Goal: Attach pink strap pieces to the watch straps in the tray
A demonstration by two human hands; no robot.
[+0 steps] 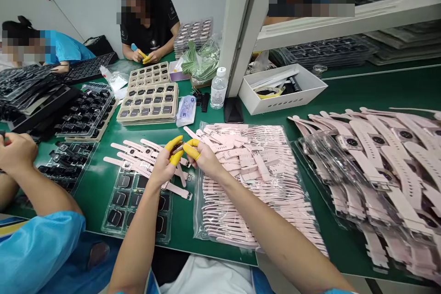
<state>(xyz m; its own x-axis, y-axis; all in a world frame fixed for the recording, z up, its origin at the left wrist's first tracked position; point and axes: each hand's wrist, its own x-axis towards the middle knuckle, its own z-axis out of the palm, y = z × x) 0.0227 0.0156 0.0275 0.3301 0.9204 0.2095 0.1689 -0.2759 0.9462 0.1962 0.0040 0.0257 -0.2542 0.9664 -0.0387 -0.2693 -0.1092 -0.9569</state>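
Observation:
My left hand [165, 161] and my right hand [203, 158], both with yellow finger covers, meet above the green table and grip a small dark watch case [178, 148] between their fingertips. Below and left of it, pink-strapped watches [138, 158] lie across a clear tray [107, 220] with dark square watch faces [119, 199] in its pockets. Beside my right hand, loose pink straps [262, 165] rest on a plastic-wrapped bundle of pink straps [234, 213].
Stacked trays of pink-strapped watches [375, 147] fill the right side. Behind are a white box [285, 96], a bottle [218, 89], beige trays [148, 121] and a metal post [241, 23]. A co-worker's arm [44, 183] is at left; other people sit farther back.

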